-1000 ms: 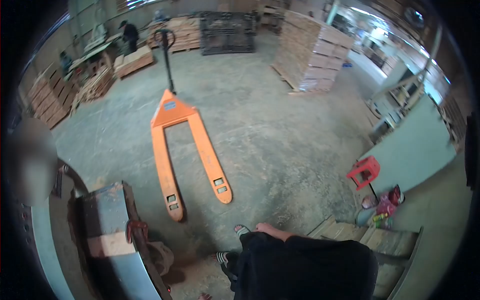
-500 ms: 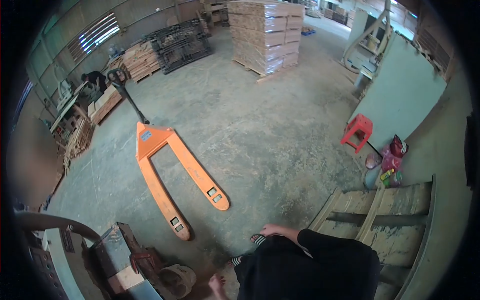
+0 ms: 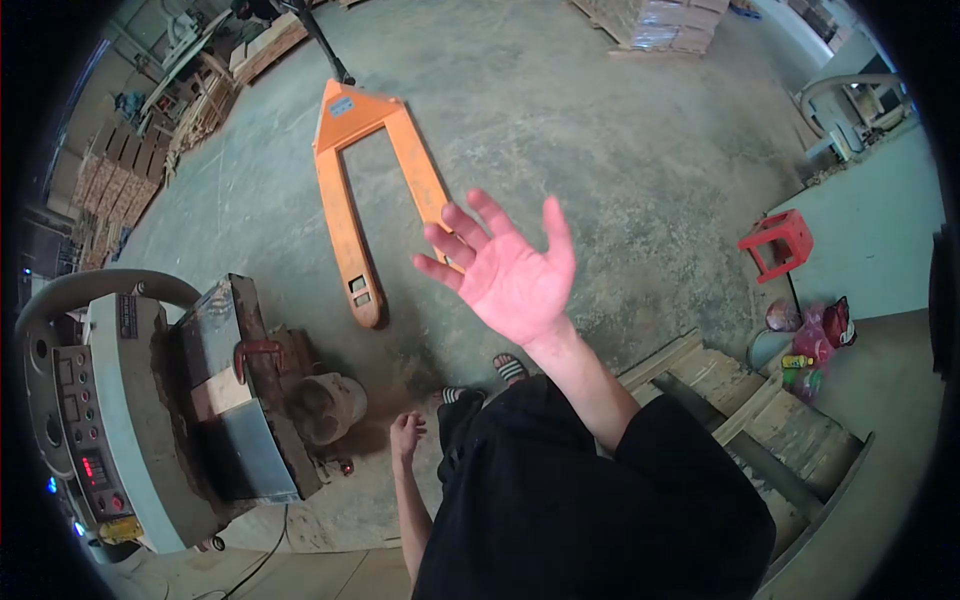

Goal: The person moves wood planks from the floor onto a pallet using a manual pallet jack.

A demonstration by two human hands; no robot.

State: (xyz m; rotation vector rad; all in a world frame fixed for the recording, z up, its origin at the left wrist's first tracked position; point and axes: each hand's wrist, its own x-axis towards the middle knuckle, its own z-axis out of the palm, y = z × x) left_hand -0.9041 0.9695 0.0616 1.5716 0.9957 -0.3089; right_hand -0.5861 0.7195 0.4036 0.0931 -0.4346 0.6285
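Note:
My right hand (image 3: 515,275) is raised in the middle of the view, palm up, its fingers spread and nothing in it. Behind it stands an orange pallet jack (image 3: 345,215), one fork partly hidden by my fingers. Lower down, my left hand (image 3: 408,433) hangs beside my dark clothing, its fingers loosely curled, and whether it holds anything cannot be made out. Nearest to it is a round bucket (image 3: 345,402), next to a machine (image 3: 140,400) with buttons and a red display. My feet wear striped sandals (image 3: 510,368).
At the right are a red stool (image 3: 778,245), a pink bag (image 3: 818,335) and a green panel (image 3: 870,230). A slatted wooden frame (image 3: 790,450) lies at the lower right. Stacked wood (image 3: 120,185) stands at the left, and a wrapped stack (image 3: 665,22) at the top.
The view has tilted down and turned left. My right hand has risen from beside my legs to the middle of the view and spread its fingers. My left arm now shows more fully.

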